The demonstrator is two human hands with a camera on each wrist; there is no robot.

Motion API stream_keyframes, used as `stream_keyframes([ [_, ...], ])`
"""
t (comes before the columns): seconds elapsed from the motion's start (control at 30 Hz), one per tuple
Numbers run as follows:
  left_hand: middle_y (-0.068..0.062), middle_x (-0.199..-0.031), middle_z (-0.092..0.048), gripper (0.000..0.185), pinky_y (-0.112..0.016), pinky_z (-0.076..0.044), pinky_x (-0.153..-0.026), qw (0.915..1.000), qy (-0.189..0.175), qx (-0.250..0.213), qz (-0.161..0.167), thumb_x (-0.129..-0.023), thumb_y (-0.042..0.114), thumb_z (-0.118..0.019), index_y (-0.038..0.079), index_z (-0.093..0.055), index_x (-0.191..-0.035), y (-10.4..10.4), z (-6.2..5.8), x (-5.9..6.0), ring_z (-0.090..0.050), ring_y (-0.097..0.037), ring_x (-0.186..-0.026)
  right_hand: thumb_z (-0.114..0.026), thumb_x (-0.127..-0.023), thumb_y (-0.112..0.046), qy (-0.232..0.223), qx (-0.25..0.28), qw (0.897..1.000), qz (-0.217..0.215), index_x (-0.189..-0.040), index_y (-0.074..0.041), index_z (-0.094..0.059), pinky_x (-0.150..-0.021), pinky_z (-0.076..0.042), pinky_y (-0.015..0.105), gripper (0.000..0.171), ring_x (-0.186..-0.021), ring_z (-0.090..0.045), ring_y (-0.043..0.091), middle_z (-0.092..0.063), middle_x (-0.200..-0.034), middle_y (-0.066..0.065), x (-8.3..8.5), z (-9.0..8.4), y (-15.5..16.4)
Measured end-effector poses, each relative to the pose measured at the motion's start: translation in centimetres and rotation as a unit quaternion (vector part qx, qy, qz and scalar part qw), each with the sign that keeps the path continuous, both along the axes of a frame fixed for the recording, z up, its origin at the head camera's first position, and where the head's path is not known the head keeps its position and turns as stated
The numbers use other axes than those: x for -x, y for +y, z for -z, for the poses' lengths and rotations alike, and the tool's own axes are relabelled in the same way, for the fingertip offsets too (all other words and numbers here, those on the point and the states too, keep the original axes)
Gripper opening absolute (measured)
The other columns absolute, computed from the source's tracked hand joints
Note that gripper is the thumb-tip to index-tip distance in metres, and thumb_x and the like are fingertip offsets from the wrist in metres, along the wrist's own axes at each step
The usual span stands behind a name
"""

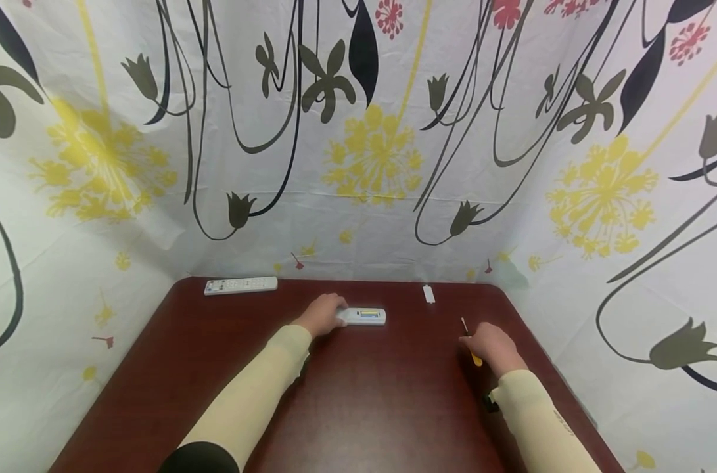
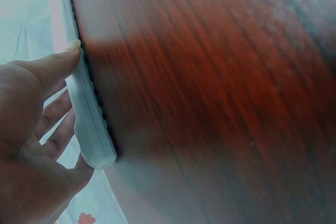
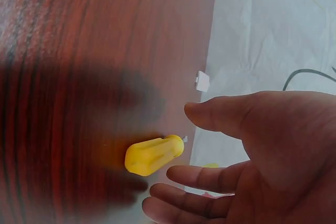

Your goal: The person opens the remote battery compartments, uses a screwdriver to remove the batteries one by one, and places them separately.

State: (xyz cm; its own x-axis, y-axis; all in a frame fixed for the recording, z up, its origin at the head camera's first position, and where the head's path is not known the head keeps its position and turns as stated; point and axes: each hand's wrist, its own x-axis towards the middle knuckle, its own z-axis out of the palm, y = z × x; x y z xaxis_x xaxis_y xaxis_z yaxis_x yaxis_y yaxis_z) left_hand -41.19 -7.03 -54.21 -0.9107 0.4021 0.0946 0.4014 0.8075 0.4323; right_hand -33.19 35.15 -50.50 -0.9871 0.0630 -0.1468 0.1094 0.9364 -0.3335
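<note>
A white remote control [image 1: 367, 317] lies near the middle of the table's far part, its back up and its battery compartment uncovered, with something yellowish showing inside. My left hand [image 1: 324, 315] grips its left end; in the left wrist view the thumb and fingers [image 2: 58, 69] hold the remote's edges. On the right lies a screwdriver with a yellow handle [image 3: 155, 156] and a thin metal shaft [image 1: 464, 325]. Over it hovers my right hand [image 1: 494, 345]. The right wrist view has its thumb and fingers spread apart on either side of the handle, not closed on it.
A second white remote [image 1: 240, 285], buttons up, lies at the table's far left. Toward the far right edge is a small white battery cover [image 1: 429, 293]. Patterned white curtains [image 1: 358, 236] surround the dark reddish-brown table [image 1: 370, 407] at the back and sides.
</note>
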Motion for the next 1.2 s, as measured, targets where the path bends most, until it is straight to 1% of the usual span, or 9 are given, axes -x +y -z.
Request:
stream_keyframes([
  [0.23, -0.009, -0.125, -0.072, 0.034, -0.047, -0.052, -0.110, 1.0000, 0.003, 0.000, 0.001, -0.099, 0.021, -0.087, 0.008, -0.076, -0.128, 0.0, 0.0, 0.1, -0.064, -0.029, -0.119, -0.074, -0.103, -0.038, -0.001, -0.004, 1.000, 0.005, -0.074, -0.008, -0.064, -0.068, -0.049, 0.046, 0.043, -0.066, -0.058, 0.028, -0.061, -0.071, 0.010, 0.3, 0.2, 0.0],
  [0.4, -0.009, -0.125, -0.071, 0.034, -0.047, -0.053, -0.109, 1.0000, 0.000, -0.001, 0.002, -0.099, 0.022, -0.087, 0.008, -0.076, -0.128, -0.1, -0.1, 0.0, -0.063, -0.029, -0.118, -0.075, -0.103, -0.036, 0.005, -0.008, 1.000, -0.002, -0.071, -0.010, -0.063, -0.065, -0.048, 0.044, 0.043, -0.063, -0.057, 0.026, -0.060, -0.068, 0.008, 0.3, 0.5, 0.0],
  [0.6, -0.009, -0.126, -0.071, 0.034, -0.047, -0.053, -0.109, 1.0000, -0.003, 0.001, 0.001, -0.100, 0.022, -0.087, 0.008, -0.076, -0.129, -0.1, -0.3, -0.1, -0.063, -0.029, -0.118, -0.076, -0.102, -0.032, 0.010, -0.004, 1.000, -0.009, -0.071, -0.010, -0.063, -0.062, -0.047, 0.042, 0.041, -0.061, -0.057, 0.025, -0.059, -0.066, 0.007, 0.3, 0.7, 0.0],
  [0.93, -0.009, -0.126, -0.071, 0.033, -0.047, -0.052, -0.110, 1.0000, -0.006, -0.003, -0.001, -0.100, 0.021, -0.086, 0.008, -0.076, -0.128, -0.1, -0.5, -0.2, -0.062, -0.029, -0.118, -0.073, -0.104, -0.030, 0.004, -0.005, 1.000, -0.013, -0.078, -0.008, -0.066, -0.069, -0.052, 0.046, 0.035, -0.067, -0.058, 0.028, -0.061, -0.073, 0.010, 0.9, 1.0, 0.2],
  [1.2, -0.009, -0.126, -0.071, 0.032, -0.047, -0.051, -0.112, 1.0000, -0.006, 0.001, -0.006, -0.100, 0.023, -0.086, 0.009, -0.076, -0.128, 0.1, -0.2, 0.0, -0.063, -0.029, -0.120, -0.069, -0.101, -0.027, 0.016, -0.008, 1.000, -0.018, -0.071, -0.009, -0.064, -0.067, -0.049, 0.045, 0.036, -0.064, -0.057, 0.027, -0.061, -0.070, 0.008, 1.1, 1.5, 0.4],
])
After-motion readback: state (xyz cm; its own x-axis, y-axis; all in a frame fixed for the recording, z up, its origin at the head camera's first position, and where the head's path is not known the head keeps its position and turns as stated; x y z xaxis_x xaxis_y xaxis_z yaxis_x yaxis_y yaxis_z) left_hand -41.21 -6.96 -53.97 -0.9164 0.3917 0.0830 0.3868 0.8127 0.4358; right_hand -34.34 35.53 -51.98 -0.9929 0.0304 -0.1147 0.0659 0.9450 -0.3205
